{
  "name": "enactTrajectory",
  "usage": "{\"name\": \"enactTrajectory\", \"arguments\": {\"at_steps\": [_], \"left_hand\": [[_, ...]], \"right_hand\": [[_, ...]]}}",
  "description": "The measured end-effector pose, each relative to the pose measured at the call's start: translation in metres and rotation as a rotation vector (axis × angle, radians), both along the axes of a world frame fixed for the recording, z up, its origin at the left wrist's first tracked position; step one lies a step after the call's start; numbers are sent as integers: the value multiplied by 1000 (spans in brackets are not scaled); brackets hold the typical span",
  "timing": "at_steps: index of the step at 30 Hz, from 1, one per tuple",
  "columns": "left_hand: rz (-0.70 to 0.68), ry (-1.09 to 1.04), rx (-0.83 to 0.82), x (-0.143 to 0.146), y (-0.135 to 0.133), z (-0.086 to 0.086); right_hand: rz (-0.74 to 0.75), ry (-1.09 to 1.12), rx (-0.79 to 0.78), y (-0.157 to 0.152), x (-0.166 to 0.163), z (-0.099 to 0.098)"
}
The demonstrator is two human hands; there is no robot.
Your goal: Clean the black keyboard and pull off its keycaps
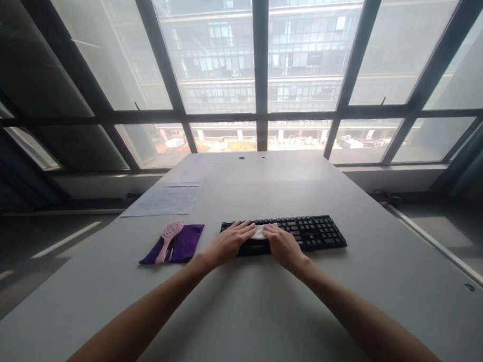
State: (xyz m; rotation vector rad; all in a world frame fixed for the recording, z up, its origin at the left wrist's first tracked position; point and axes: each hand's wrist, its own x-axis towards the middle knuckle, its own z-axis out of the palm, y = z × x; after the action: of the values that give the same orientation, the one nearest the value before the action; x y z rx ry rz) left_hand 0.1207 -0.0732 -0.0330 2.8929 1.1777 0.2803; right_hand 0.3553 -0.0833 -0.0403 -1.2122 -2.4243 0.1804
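A black keyboard (313, 232) lies on the white table, with a small white wipe (259, 232) on its keys. My left hand (232, 237) rests over the keyboard's left part, fingers stretched out flat and their tips at the wipe's left edge. From the other side, my right hand (283, 245) presses the wipe onto the keys, its fingers bent over the wipe's right edge. Both hands cover part of the keyboard, and the right thumb is hard to make out.
Left of the keyboard, a pink hairbrush (172, 232) lies on a purple cloth pouch (188, 241). Printed papers (163, 199) are spread along the left edge of the table (280, 193). Large windows (220, 59) rise behind the far edge, with curtains at both sides.
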Motion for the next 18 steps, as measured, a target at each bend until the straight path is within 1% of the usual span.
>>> {"name": "enactTrajectory", "arguments": {"at_steps": [4, 8, 12, 18], "left_hand": [[104, 1, 11, -42, -20, -4], [182, 8, 38, -65, -39, -6], [224, -34, 51, -67, -50, -11], [220, -131, 73, -55, -57, -24]], "right_hand": [[89, 7, 34, 0, -41, -4], [167, 6, 87, -3, -64, -9], [190, 11, 111, -7, -69, -9], [240, 30, 169, -11, -54, -17]]}}
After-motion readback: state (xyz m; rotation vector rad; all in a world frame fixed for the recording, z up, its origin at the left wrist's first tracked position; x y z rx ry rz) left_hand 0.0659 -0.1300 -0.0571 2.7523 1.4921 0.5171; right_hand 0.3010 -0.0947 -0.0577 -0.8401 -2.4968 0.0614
